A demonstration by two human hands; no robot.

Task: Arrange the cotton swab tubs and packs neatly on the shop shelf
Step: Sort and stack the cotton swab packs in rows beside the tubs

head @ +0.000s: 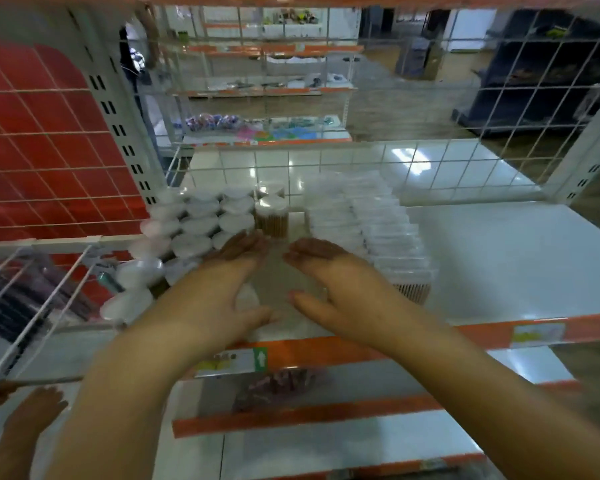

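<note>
Round cotton swab tubs with white lids (201,223) stand in rows on the left of the white shelf (499,258). One clear tub of brown-stick swabs (271,216) stands behind my fingertips. To the right, flat clear swab packs (371,223) stand on edge in two rows. My left hand (219,282) and my right hand (329,275) hover in the gap between tubs and packs, palms turned toward each other with fingers straight. A blurred translucent patch lies between them; I cannot tell if it is an item.
A wire mesh back (361,161) closes the shelf. A slanted wire divider (49,292) borders the tubs on the left. An orange price strip (430,341) runs along the front edge. Lower shelves hold a dark packet (274,386). Another person's hand (32,410) shows at bottom left.
</note>
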